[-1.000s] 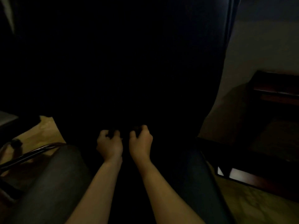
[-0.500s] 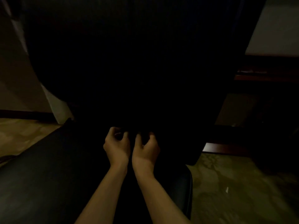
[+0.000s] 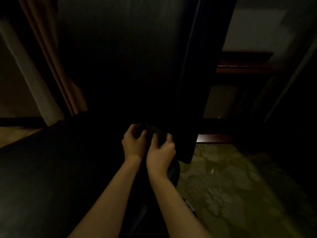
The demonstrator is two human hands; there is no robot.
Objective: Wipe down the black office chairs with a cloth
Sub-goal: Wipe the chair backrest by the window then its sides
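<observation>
Reaching forward from the bottom edge, two bare forearms, side by side. Left hand point(image 3: 133, 145) curled, fingers bent round the near end of a dark bunched cloth point(image 3: 151, 130); right hand point(image 3: 161, 152) just beside it, thumb and fingers likewise curled onto the same bundle. Both gripping, neither flat, so probably gathering or refolding the cloth rather than wiping yet. Cloth held right at the crease where the seat point(image 3: 51, 169) meets the lower edge of the backrest point(image 3: 128, 57) of the black office chair, close to the backrest's right edge; too dark to tell whether it touches the leather. Likely trouble from here: a black cloth against black upholstery in this dim light, so missed patches hard to notice; a loose bundle slipping into the seat crease or off the seat's right edge onto the patterned carpet point(image 3: 231, 194); a hard push on the backrest tilting or rolling the chair away. Farther off, a pale curtain point(image 3: 51, 66) at the left, dark wooden furniture point(image 3: 243, 66) at the right against the wall.
</observation>
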